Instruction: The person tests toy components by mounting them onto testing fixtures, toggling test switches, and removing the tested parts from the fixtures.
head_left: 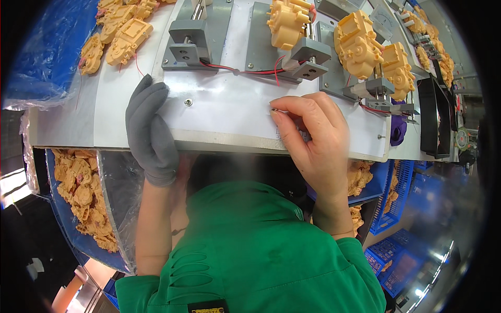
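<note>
My left hand (150,128), in a grey glove, rests at the front edge of the white work board (224,117). Its fingers are stretched out, and I see nothing in them. Bare, my right hand (319,128) is held above the board with thumb and index finger pinched together. A tiny dark piece (274,109) shows at those fingertips, too small to name. Beyond the hands stand grey metal fixtures (189,39) with red and black wires. Yellow plastic gearbox-like housings (288,23) sit on several of them, one housing (357,44) being just beyond my right hand.
Loose yellow housings (129,40) lie at the far left beside a blue plastic-lined tray (44,47). A screw (188,102) stands up from the board. Below the bench, a lined bin (112,208) holds many housings. At the right are a black box (433,117) and blue crates (389,255).
</note>
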